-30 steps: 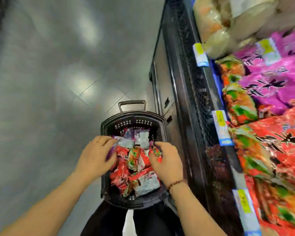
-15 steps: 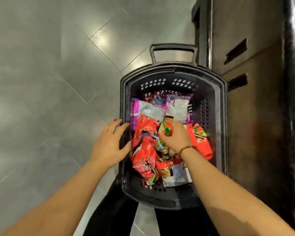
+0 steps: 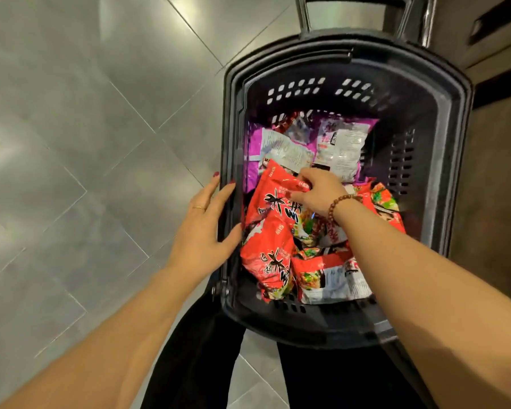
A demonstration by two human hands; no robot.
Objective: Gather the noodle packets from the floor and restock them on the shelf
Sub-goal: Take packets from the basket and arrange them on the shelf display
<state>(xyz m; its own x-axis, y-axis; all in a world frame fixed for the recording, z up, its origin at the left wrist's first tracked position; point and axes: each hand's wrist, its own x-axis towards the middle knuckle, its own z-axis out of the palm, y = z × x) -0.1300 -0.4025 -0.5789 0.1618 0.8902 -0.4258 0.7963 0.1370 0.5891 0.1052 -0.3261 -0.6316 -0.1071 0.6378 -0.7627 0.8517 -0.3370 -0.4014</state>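
A black plastic basket (image 3: pixel 443 119) stands on the floor, holding several noodle packets. Red packets fill its near half, and purple packets (image 3: pixel 341 146) lie at the far end. My right hand (image 3: pixel 317 191) reaches down into the basket, fingers curled on the top edge of a red noodle packet (image 3: pixel 273 199). Another red packet (image 3: pixel 270 265) lies just below it. My left hand (image 3: pixel 205 224) lies flat with straight fingers against the basket's left rim, thumb over the edge.
Grey tiled floor (image 3: pixel 86 143) spreads to the left. The dark base of the shelf unit (image 3: pixel 502 172) stands directly right of the basket. The basket's pull handle (image 3: pixel 354 4) sticks up at the top. My black-trousered legs (image 3: pixel 207 364) are below the basket.
The view has dropped closer to the basket and the stocked shelf has left the frame. My left hand moved out to the rim. My right hand shifted onto the upper red packet.
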